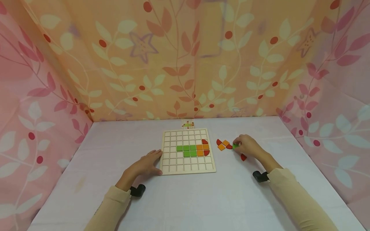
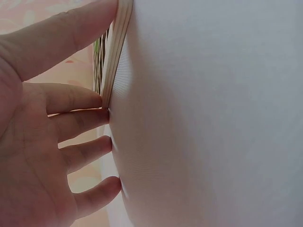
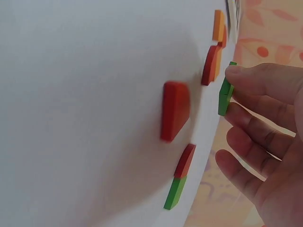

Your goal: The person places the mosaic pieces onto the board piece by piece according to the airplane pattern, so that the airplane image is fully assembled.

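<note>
A square wooden grid board [image 1: 173, 163] lies on the table. Green square tiles [image 1: 186, 154], orange tiles [image 1: 200, 153] and red rounded tiles [image 1: 206, 153] sit in its cells. My left hand [image 1: 146, 163] touches the board's left edge with fairly straight fingers, its thumb at the near corner, as the left wrist view also shows. To the right of the board, my right hand [image 1: 249, 147] pinches a green tile [image 3: 225, 94] between thumb and fingers, raised off the table. Below that hand lies a red rounded tile [image 3: 175, 111].
Loose orange tiles [image 1: 221, 147] and red tiles [image 1: 218, 141] lie between board and right hand. Another green tile [image 3: 175, 193] touches a red one [image 3: 185, 161]. A small picture card [image 1: 188, 124] stands behind the board. Patterned cloth [image 1: 173, 64] surrounds the white table [image 1: 185, 199].
</note>
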`<state>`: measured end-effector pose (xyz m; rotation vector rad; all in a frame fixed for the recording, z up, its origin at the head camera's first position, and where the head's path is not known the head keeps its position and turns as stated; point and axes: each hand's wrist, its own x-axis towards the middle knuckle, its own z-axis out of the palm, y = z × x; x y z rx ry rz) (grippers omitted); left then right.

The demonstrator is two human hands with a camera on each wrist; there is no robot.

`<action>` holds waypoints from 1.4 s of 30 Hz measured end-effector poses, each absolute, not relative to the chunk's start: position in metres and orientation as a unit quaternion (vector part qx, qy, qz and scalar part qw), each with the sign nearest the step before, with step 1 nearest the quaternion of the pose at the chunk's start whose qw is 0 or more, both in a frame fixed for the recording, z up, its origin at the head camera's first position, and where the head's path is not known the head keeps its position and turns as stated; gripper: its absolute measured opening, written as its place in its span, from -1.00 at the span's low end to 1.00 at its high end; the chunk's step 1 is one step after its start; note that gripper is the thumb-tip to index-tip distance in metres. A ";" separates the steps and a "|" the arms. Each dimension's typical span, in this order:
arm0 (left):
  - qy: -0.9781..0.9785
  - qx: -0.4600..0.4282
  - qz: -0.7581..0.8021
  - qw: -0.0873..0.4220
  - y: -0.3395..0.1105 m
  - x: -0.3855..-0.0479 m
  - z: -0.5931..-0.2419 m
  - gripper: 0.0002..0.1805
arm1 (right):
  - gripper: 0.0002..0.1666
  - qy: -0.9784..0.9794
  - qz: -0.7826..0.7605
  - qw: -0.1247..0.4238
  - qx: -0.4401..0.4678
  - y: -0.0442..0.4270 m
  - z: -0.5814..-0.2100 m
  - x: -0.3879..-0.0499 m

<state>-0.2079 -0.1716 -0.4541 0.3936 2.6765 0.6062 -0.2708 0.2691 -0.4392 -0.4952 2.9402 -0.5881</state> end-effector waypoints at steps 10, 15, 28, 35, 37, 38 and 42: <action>0.949 0.138 0.217 0.184 -0.171 -0.209 -0.454 0.00 | -0.71 0.957 -0.211 0.030 -0.194 0.236 -0.437 -0.276; 0.949 0.138 0.218 0.184 -0.171 -0.210 -0.456 0.00 | -0.69 0.953 -0.224 0.032 -0.203 0.218 -0.435 -0.278; 0.947 0.133 0.225 0.184 -0.172 -0.210 -0.458 0.01 | -0.70 0.946 -0.237 0.056 -0.216 0.174 -0.427 -0.280; 0.947 0.131 0.228 0.184 -0.172 -0.209 -0.457 0.01 | -0.70 0.940 -0.230 0.044 -0.248 0.160 -0.426 -0.278; 0.947 0.130 0.228 0.184 -0.172 -0.209 -0.457 0.01 | -0.70 0.937 -0.234 0.045 -0.255 0.156 -0.425 -0.278; 0.947 0.130 0.228 0.184 -0.172 -0.209 -0.457 0.02 | -0.70 0.936 -0.233 0.045 -0.261 0.155 -0.425 -0.278; 0.948 0.129 0.226 0.185 -0.172 -0.210 -0.457 0.02 | -0.72 0.933 -0.230 0.045 -0.272 0.147 -0.424 -0.278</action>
